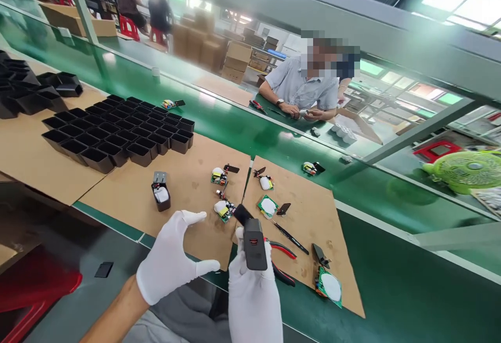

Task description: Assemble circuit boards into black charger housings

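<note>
Both my hands wear white gloves. My right hand point(253, 285) is closed around a black charger housing point(253, 241), held upright over the near edge of the cardboard mat point(188, 181). My left hand point(172, 259) hovers just to its left, fingers and thumb spread apart, holding nothing. Beyond the hands, several small green circuit boards point(224, 210) with white parts lie on the cardboard. A single black housing with a white insert point(160, 196) stands alone on the mat to the left.
Rows of empty black housings point(117, 134) fill the cardboard at left. Red-handled pliers point(282, 259) and a thin black tool point(289, 236) lie right of my hand. A green conveyor belt point(242, 123) runs behind; a person point(305, 90) works across it. A green fan point(467, 169) stands right.
</note>
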`<state>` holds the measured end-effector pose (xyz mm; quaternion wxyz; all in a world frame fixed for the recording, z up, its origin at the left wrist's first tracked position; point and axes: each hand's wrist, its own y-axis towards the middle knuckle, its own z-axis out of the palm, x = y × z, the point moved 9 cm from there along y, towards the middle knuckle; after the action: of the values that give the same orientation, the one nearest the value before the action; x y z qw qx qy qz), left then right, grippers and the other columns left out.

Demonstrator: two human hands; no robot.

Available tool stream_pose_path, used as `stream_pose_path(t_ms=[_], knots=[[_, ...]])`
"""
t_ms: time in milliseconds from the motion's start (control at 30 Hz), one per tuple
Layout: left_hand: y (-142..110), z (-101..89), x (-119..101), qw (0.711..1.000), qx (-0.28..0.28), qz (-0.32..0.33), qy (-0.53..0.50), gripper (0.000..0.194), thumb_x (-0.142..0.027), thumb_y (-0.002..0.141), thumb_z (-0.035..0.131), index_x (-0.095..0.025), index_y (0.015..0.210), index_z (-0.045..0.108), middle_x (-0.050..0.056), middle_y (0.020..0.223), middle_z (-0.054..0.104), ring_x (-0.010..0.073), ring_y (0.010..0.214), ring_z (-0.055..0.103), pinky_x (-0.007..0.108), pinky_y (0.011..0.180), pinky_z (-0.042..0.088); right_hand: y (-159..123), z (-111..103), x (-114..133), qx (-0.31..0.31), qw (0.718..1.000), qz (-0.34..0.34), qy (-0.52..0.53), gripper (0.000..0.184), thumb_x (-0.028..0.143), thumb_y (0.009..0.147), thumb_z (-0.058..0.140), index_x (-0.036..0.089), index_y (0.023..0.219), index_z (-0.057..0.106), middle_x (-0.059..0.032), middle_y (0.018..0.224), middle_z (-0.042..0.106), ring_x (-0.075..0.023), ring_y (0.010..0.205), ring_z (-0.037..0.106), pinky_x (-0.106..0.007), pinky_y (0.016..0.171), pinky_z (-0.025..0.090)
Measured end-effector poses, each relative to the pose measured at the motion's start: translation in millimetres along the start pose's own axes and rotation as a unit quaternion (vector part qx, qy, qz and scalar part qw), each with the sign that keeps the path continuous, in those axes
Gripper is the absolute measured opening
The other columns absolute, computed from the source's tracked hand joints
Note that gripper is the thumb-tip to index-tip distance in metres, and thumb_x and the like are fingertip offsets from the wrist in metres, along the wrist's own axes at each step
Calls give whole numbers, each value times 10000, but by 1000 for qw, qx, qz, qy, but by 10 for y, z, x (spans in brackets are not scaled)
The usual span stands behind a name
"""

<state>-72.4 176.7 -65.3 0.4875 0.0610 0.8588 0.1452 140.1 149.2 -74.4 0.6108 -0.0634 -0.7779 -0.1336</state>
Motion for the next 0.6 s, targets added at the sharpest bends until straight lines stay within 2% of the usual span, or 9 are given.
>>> stream_pose_path(t_ms=[100,200,367,433,467,533,600], knots=[[-9,41,3,1000,7,-3,3,723,-265,671,899,-240,1316,575,91,1234,679,322,1147,698,512,1006,583,-34,42,-101,16,992,51,116,427,511,1082,454,340,1388,696,-69,1374,733,-256,1368,633,-488,1102,594],[-11,37,-16,1000,1,3,2,706,-266,681,885,-237,1318,582,91,1226,683,317,1145,699,503,1009,579,-51,129,-173,40,971,101,212,488,507,1121,335,323,1339,730,-58,1366,732,-223,1331,651,-404,1040,629],[2,17,-17,1000,14,-3,-21,519,-253,750,822,-240,1235,634,72,1177,696,290,1119,699,474,1003,568,-135,237,-166,69,929,166,323,462,493,1129,344,345,1315,740,-21,1445,660,-189,1384,574,-344,1104,560],[-9,8,-30,998,20,-15,-56,405,-268,788,796,-245,1169,662,59,1141,706,273,1086,704,445,977,571,-155,250,-150,71,935,159,308,477,468,1137,317,329,1347,722,-21,1438,663,-189,1374,581,-340,1088,573],[-21,9,-46,996,24,-26,-79,356,-288,805,787,-248,1140,673,54,1129,712,268,1078,705,433,969,571,-149,254,-127,73,951,133,271,489,444,1143,290,321,1393,692,-25,1431,672,-190,1364,593,-335,1052,601],[-57,40,-107,989,36,-57,-135,320,-359,836,778,-255,1124,685,51,1134,727,270,1096,704,428,986,562,-128,278,-56,74,984,48,155,505,406,1149,248,309,1488,610,-45,1391,714,-200,1316,652,-334,947,665],[-98,118,-193,972,60,-101,-203,398,-457,850,776,-261,1184,683,55,1172,748,283,1132,703,438,1023,554,-125,356,11,71,996,-34,47,485,403,1142,295,305,1548,543,-64,1299,774,-228,1206,741,-357,842,705]])
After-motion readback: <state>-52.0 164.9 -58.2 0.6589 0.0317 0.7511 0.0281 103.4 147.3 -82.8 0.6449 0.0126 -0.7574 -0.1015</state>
